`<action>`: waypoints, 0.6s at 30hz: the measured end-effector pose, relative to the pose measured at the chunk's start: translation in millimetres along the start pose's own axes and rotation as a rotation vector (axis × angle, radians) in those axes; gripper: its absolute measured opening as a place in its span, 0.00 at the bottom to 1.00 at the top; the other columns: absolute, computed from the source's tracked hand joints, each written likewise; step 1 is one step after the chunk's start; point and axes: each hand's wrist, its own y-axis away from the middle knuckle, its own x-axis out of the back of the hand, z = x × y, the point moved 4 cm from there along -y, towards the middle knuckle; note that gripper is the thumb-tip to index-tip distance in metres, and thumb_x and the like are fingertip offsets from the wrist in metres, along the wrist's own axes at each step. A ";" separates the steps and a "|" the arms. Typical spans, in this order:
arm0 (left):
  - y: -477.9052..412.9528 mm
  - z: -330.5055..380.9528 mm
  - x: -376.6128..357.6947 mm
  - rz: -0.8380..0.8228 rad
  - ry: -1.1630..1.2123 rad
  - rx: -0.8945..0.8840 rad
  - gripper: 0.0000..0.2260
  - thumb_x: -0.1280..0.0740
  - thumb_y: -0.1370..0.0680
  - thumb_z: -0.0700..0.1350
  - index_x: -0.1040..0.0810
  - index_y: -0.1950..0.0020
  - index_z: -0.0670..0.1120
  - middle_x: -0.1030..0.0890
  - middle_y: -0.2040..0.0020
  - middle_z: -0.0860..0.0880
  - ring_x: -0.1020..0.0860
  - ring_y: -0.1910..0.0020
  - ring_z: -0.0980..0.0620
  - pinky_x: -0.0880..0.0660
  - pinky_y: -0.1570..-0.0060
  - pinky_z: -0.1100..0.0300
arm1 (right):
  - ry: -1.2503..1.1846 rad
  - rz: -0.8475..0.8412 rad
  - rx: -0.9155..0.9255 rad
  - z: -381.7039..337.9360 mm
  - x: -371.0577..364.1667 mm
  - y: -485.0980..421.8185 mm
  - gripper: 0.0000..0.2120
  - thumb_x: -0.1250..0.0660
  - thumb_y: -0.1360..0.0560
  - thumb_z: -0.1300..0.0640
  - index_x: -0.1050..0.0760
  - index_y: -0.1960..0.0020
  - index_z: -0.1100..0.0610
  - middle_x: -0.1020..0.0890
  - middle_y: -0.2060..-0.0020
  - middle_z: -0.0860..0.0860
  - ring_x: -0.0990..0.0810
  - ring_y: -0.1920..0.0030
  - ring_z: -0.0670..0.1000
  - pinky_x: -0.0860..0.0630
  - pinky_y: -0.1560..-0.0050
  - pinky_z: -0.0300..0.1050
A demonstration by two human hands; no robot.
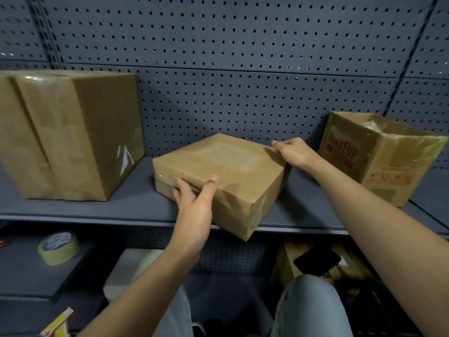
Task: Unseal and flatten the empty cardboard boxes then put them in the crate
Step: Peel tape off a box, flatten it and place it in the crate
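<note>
One head-worn wide-angle view looks forward and down; it sits close to the shelf (pixel 136 203) and pegboard (pixel 243 45).

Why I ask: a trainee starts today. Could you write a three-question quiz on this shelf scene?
1. True or false: the box with red print is open at the top.
2. Which box do the left hand and the right hand hold? A: tall taped box. B: flat middle box. C: box with red print.
3. What lies lower down, at far left, below the shelf?

Key: 1 true. 2 B. 3 roll of packing tape.
</note>
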 end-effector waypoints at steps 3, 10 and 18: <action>-8.5 6.6 14.7 -0.032 0.042 0.029 0.57 0.28 0.44 0.77 0.45 0.20 0.60 0.34 0.24 0.57 0.33 0.27 0.54 0.41 0.25 0.46 | 0.061 0.013 0.027 4.0 9.4 26.1 0.24 0.42 0.18 0.41 0.22 0.35 0.58 0.22 0.36 0.57 0.25 0.36 0.58 0.32 0.37 0.48; -30.8 27.7 39.0 -0.159 -0.036 0.039 0.25 0.29 0.25 0.56 0.28 0.30 0.51 0.18 0.40 0.50 0.20 0.41 0.50 0.26 0.37 0.52 | 0.117 0.061 0.173 15.1 17.7 92.5 0.21 0.41 0.18 0.45 0.24 0.31 0.53 0.23 0.33 0.46 0.24 0.43 0.46 0.33 0.44 0.38; -57.7 49.1 46.8 -0.159 -0.174 0.136 0.15 0.35 0.20 0.46 0.24 0.34 0.46 0.17 0.54 0.47 0.18 0.62 0.51 0.24 0.69 0.63 | 0.029 0.030 0.286 24.4 7.5 113.4 0.23 0.39 0.20 0.44 0.27 0.28 0.51 0.23 0.51 0.49 0.24 0.44 0.50 0.32 0.44 0.43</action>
